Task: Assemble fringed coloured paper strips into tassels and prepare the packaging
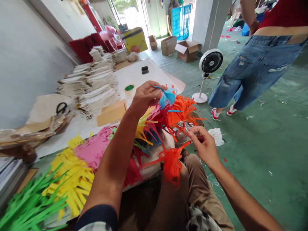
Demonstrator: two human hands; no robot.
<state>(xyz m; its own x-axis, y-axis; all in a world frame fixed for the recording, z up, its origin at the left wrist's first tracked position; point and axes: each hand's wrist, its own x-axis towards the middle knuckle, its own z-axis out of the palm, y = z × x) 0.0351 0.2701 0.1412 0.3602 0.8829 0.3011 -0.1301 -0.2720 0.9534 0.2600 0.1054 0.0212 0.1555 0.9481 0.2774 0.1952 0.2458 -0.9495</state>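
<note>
My left hand (pixel 147 93) is raised over the table edge, its fingers pinched on the twisted end of a light blue paper tassel (pixel 168 98). Lower and to the right, my right hand (pixel 203 141) has thumb and finger closed at the tip of an orange paper strip (pixel 184 128). Between the hands spreads a bunch of orange fringed paper (pixel 181 110), with dark red, pink and yellow fringes to its left. An orange-red tassel (pixel 172 163) hangs over my knee. My left forearm hides part of the paper behind it.
Pink (pixel 92 147), yellow (pixel 72 176) and green fringed paper (pixel 33 199) lie along the table's near left. Behind are stacked white bundles (pixel 96 83), black-handled scissors (pixel 62 108) and a tape roll (pixel 129 88). A fan (pixel 211 62) and a person in jeans (pixel 260 67) stand right.
</note>
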